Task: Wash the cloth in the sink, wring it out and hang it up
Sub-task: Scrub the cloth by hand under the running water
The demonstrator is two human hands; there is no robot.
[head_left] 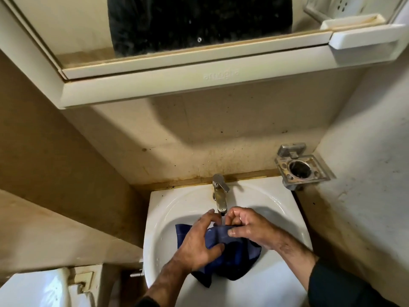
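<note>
A dark blue cloth (235,260) hangs in the bowl of the white sink (274,200), wet and bunched. My left hand (197,244) grips its left side, thumb pressed into the fabric. My right hand (247,227) pinches the upper edge of the cloth between thumb and fingers. Both hands hold that edge just under the chrome tap (220,196), from which a thin stream of water runs onto the cloth. The lower part of the cloth droops toward the sink's front.
A mirror cabinet (177,83) juts out above the sink at head height. A metal cup holder (299,166) is fixed to the right wall. A white toilet cistern (37,289) stands at the lower left. Walls close in on both sides.
</note>
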